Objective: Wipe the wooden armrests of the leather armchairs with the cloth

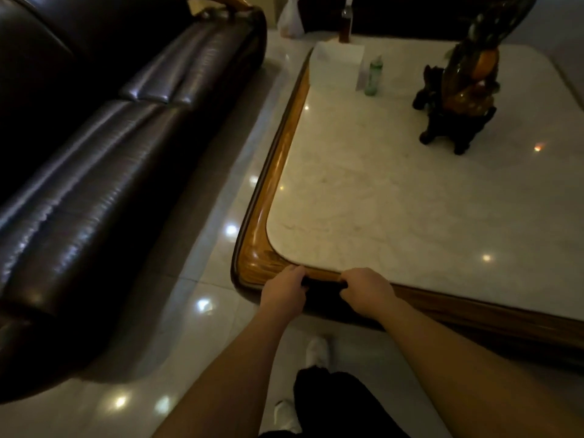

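Both hands hold a dark cloth point(322, 287) stretched between them, just in front of the near edge of the coffee table point(284, 153). My left hand point(284, 294) grips its left end and my right hand point(368, 292) grips its right end. The cloth hangs down in shadow, so its size is hard to tell. A dark leather sofa point(94, 172) fills the left side. A wooden armrest point(221, 3) shows at its far end, at the top of the view.
The marble tabletop carries a dark carved ornament point(458, 90), a green bottle point(374, 75), a white card point(339, 58) and a tall bottle point(346, 22). A white plastic bag point(290, 18) sits on the glossy tile floor beyond. My white shoes point(317, 350) stand between sofa and table.
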A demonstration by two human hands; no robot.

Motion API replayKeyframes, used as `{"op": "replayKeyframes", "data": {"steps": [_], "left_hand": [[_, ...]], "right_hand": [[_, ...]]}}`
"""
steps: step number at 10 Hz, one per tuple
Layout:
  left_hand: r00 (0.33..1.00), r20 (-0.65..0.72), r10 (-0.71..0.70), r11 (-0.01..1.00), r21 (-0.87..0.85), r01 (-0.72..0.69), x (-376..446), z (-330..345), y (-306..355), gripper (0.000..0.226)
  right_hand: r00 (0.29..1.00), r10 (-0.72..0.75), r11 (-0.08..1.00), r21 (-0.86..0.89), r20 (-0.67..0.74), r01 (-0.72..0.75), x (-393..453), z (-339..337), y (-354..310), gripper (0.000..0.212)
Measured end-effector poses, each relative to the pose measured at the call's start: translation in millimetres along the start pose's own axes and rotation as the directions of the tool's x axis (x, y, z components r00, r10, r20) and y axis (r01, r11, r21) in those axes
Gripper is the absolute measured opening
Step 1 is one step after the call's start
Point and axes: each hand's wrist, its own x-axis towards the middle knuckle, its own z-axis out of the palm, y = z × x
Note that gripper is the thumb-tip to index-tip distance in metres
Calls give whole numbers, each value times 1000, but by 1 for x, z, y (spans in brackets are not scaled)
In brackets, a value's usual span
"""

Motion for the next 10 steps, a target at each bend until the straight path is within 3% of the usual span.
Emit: {"op": "replayKeyframes", "data": {"steps": [2, 5, 8, 10], "left_hand": [[995, 90, -39, 999, -5, 40, 73, 13, -38, 20], [991, 96, -97, 992, -76, 104, 158, 53, -87, 27], [952, 269, -143, 984, -66, 167, 236, 104, -128, 21], [964, 226, -137, 986, -65, 155, 328, 113, -119, 30]], "right_hand": [[998, 29, 994, 107, 64, -36, 88, 19, 0, 30], [991, 75, 958, 267, 115, -103, 193, 58, 17, 32], [970, 127, 929, 319, 208, -190, 269, 90, 43, 23], [960, 263, 932, 232, 98, -279, 351, 80, 64, 31]]}}
